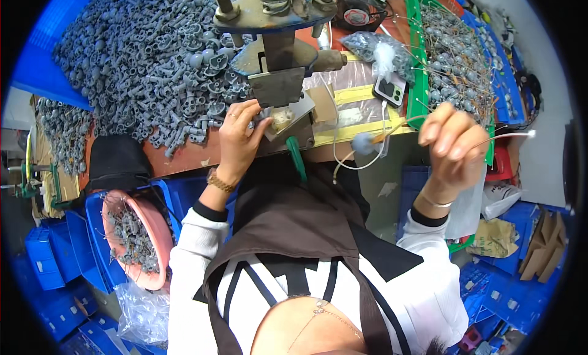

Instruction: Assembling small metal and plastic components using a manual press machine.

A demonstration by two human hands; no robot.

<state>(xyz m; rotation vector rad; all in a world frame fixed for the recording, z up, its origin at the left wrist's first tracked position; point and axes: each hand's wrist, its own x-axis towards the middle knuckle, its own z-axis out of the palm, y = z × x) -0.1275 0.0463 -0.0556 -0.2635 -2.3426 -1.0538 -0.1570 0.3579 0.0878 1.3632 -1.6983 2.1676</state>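
Nearest the person, a pink bowl (156, 232) of small grey parts sits low on the left, just beside a blue bin (98, 232). Farther out, the right hand (450, 141) is up in the air, its fingers pinched shut on a thin wire (398, 130) with a grey ball (362, 143) on its end. The ball hangs between the two hands, near the table edge. The left hand (240, 138) rests at the foot of the press (278, 61), with its fingertips touching a small part (280, 118) on the metal plate there; whether it grips the part or only steadies it cannot be told. This looks like the risky spot: if the press comes down while those fingers are under it, they could get squashed. The wire is thin and bendy, so the ball could swing and miss its place, or the sharp wire end could poke a finger. A white cord (343, 153) loops near the ball and could snag it. Past the press lies a big heap (147, 55) of grey parts, piled high, and a bump could send some sliding off. On the far right a green tray (419, 61) holds many more wired balls, tangled close together, so pulling one might drag others out.
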